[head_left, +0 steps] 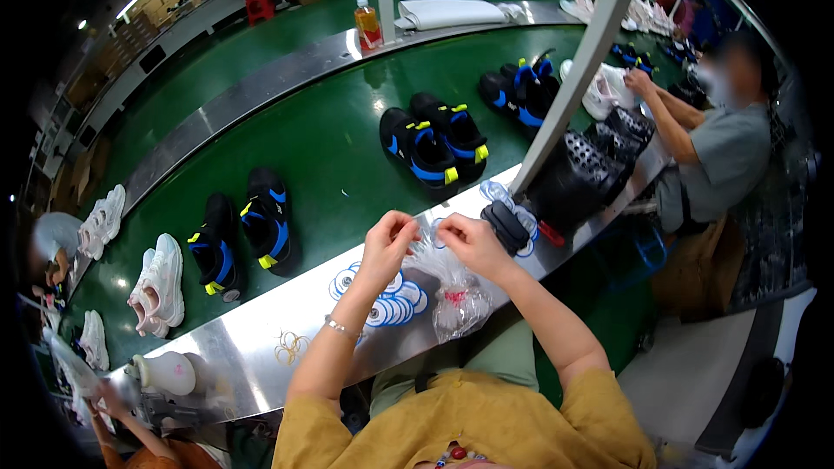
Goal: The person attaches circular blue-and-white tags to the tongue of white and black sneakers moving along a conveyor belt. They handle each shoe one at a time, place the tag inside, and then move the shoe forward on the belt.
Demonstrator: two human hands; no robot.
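My left hand (388, 247) and my right hand (475, 245) are raised side by side over the metal ledge, fingers pinched. Whatever lies between the fingertips is too small and pale to make out. Just beneath them, a bundle of thin clear plastic strands (427, 262) sticks out of a clear plastic bag (462, 306) with something pink-red inside. Round white tags with blue rims (395, 304) are spread by my left forearm. Beyond my right hand sits a small black object (505, 227) among more round tags (524, 241).
Pairs of black-and-blue shoes (432, 148) stand along the green belt (339, 148), with white shoes (156, 285) at left. Rubber bands (292, 347) and a white cone-shaped spool (169, 373) sit on the ledge. A slanted post (584, 65) rises at right near a co-worker (717, 143).
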